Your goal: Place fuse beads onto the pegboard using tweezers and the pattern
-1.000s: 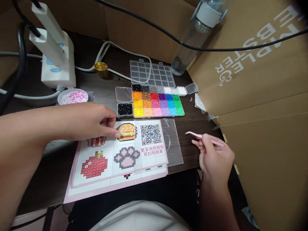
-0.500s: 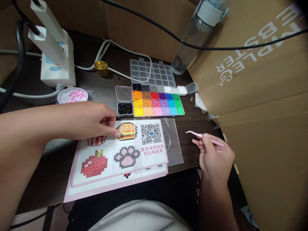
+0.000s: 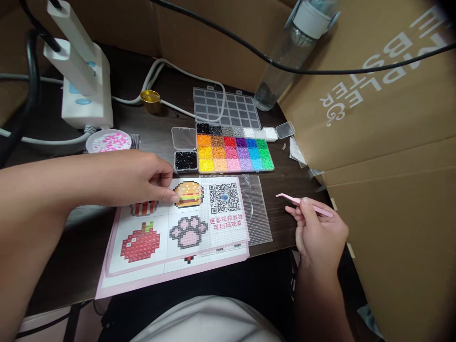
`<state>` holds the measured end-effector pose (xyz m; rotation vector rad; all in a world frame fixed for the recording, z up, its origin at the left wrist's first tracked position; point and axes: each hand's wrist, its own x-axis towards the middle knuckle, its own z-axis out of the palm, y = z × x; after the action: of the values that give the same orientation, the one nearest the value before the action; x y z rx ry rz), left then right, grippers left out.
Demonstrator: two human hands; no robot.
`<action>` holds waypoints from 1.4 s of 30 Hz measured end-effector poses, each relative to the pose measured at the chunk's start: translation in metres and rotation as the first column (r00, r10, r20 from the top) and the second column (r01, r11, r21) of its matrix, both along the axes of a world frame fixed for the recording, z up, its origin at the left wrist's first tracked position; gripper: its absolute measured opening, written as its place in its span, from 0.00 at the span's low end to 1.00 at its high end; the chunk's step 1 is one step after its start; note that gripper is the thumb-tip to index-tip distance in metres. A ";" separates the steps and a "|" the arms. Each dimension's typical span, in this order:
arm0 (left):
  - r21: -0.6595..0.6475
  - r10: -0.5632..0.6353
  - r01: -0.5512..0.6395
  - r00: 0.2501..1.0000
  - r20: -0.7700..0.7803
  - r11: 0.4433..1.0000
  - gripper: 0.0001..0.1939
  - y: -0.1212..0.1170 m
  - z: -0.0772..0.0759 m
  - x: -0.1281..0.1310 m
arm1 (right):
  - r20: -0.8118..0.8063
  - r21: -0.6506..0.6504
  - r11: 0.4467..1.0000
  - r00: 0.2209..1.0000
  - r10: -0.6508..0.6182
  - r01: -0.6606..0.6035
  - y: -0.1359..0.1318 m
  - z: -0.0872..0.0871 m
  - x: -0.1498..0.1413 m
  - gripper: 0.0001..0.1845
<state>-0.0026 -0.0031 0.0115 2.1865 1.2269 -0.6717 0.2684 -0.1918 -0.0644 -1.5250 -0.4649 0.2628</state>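
Left hand (image 3: 155, 178) curled, thumb near fingers, thumb tip at the burger print on the white pink-edged paper pattern sheet (image 3: 163, 240) beneath it; can't tell if it grips anything. Right hand (image 3: 318, 232) closed around slim pink bent-tip tweezers (image 3: 290, 199), tips pointing left of that hand toward the clear square plastic pegboard (image 3: 262, 216). Just beyond left hand, small black plastic beads (image 3: 185, 160); farther right of it, multicoloured small plastic beads (image 3: 230, 141) in rows.

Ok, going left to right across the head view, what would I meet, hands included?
White plate, left hand, black-bead box, multicolored bead tray, right hand holding pink tweezers.
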 end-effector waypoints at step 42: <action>-0.017 0.024 -0.023 0.997 0.074 1.000 0.22 0.008 -0.017 -0.013 | 0.475 -0.841 0.526 0.295 0.829 -0.126 -0.014 0.017 0.033 0.21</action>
<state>-0.0154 0.0045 -0.0053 2.1607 1.2034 -0.5838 0.3018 -0.2056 -0.0478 -2.1336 -1.9784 0.1512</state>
